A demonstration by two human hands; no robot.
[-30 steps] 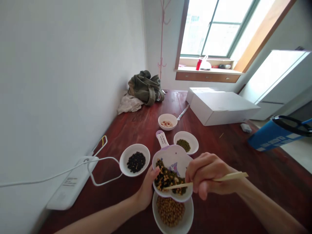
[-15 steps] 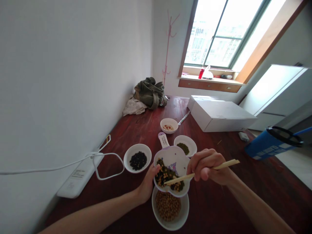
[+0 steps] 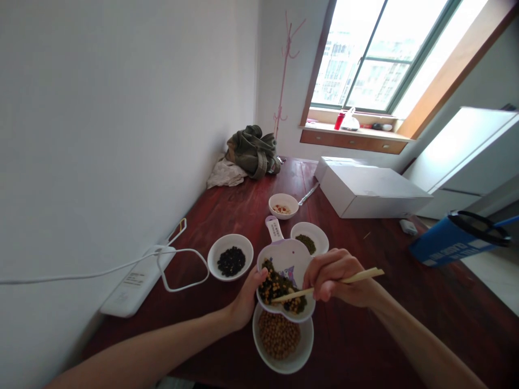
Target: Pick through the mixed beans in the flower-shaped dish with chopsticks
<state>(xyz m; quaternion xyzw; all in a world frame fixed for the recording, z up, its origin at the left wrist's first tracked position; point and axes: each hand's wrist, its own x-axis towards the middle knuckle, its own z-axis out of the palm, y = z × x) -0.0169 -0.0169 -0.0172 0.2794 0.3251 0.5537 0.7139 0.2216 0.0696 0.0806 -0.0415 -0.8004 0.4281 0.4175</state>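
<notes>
Chopsticks (image 3: 294,295) crosswise; tips (image 3: 277,300) leftward (slightly down)

Both arms are bare for as much of them as shows. The left forearm (image 3: 162,340) fills part of the lower left of the frame, wide and softly rounded near the bottom edge, narrowing smoothly to a slim wrist. The left hand (image 3: 242,303), just below centre, is bare too, its thumb (image 3: 263,274) short-looking with a rounded tip. The right forearm (image 3: 417,335), towards the lower right corner, is slender and even in outline. The right hand (image 3: 338,276), right of centre, is ungloved, with slim fingers (image 3: 322,265) and rounded knuckles. The nails are too small to make out.
</notes>
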